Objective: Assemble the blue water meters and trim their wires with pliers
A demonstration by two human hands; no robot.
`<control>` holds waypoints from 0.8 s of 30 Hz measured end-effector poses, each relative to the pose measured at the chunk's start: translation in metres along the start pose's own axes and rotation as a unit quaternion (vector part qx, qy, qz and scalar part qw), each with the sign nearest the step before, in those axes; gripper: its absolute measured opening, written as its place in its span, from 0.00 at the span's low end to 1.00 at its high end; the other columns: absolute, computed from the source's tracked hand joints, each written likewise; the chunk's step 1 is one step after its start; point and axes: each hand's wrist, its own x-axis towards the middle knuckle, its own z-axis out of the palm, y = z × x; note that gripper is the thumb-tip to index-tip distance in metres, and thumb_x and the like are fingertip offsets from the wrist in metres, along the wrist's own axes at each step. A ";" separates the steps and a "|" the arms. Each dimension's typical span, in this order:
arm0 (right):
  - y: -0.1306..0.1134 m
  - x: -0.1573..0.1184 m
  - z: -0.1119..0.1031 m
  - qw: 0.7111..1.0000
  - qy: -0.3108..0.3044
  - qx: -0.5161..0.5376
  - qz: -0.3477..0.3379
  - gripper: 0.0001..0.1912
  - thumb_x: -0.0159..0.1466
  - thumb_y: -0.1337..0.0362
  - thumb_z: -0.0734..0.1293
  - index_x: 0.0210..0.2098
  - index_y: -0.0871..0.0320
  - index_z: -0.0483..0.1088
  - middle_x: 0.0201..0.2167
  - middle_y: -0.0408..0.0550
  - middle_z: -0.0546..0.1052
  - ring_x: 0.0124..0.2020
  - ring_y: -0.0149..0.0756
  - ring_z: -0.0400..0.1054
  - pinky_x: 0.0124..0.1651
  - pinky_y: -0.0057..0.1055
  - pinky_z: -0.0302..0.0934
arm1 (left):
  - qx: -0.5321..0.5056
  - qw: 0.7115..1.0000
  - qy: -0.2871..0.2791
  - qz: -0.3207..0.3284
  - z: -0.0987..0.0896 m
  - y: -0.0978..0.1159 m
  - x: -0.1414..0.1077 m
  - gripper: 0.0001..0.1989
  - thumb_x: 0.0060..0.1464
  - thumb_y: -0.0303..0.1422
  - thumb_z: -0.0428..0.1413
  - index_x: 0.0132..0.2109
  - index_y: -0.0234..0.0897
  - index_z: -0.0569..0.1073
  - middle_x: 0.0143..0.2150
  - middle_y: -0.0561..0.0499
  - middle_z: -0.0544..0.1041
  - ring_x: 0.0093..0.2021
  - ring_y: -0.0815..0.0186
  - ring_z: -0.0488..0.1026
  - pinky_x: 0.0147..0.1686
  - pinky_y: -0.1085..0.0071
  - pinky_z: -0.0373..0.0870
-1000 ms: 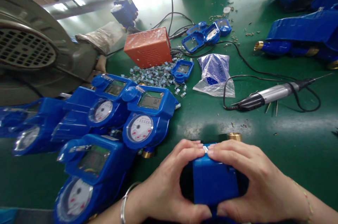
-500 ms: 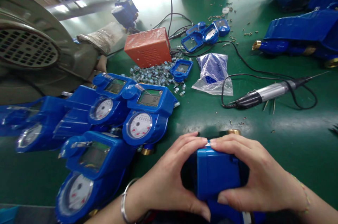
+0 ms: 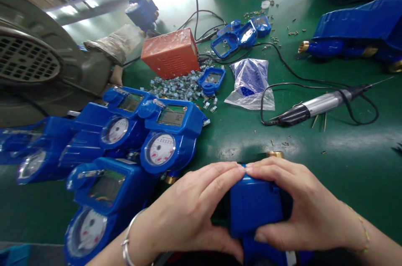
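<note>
At the lower middle, a blue water meter (image 3: 256,207) stands upright between my hands, a brass fitting (image 3: 275,154) showing behind it. My left hand (image 3: 194,207) curves round its left side, fingers over the far top edge and thumb low at the near side. From the right, my right hand (image 3: 301,203) grips it likewise, its thumb pressed on the near face. The fingertips of both hands meet at the top. What lies under the fingers at the far side is hidden. Left of my hands stands another blue meter with a dial and display (image 3: 171,136).
Several more blue meters (image 3: 105,190) crowd the left. An orange box (image 3: 171,54) stands beside small loose parts (image 3: 176,86). A bag of blue pieces (image 3: 249,82) and a corded electric screwdriver (image 3: 326,103) lie ahead. Loose screws are scattered about. A large grey-green machine (image 3: 28,54) fills the far left.
Both hands keep their hold on the water meter. My left wrist has swung slightly outward to the left, and the whole view has shifted a little.
</note>
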 end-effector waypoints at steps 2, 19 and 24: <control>0.001 -0.001 -0.001 1.000 -0.003 -0.002 -0.003 0.37 0.50 0.54 0.75 0.55 0.53 0.59 0.51 0.41 0.73 0.50 0.30 0.67 0.53 0.24 0.60 | 0.012 1.000 0.005 0.001 0.001 -0.001 0.000 0.44 0.41 0.52 0.64 0.60 0.37 0.57 0.55 0.41 0.72 0.52 0.57 0.72 0.53 0.67 0.69; 0.001 0.000 0.004 0.998 -0.004 -0.028 -0.054 0.35 0.51 0.54 0.74 0.53 0.59 0.60 0.49 0.48 0.73 0.50 0.31 0.67 0.53 0.26 0.60 | -0.078 0.994 0.047 0.068 0.013 -0.016 0.001 0.43 0.37 0.47 0.64 0.58 0.39 0.56 0.49 0.42 0.74 0.49 0.56 0.73 0.45 0.65 0.73; -0.001 0.001 0.006 0.997 0.002 -0.051 -0.063 0.33 0.52 0.53 0.73 0.52 0.60 0.62 0.49 0.50 0.74 0.50 0.33 0.67 0.52 0.26 0.61 | -0.087 0.992 0.045 0.080 0.012 -0.016 0.000 0.44 0.37 0.45 0.65 0.58 0.39 0.55 0.49 0.42 0.74 0.49 0.56 0.73 0.47 0.64 0.73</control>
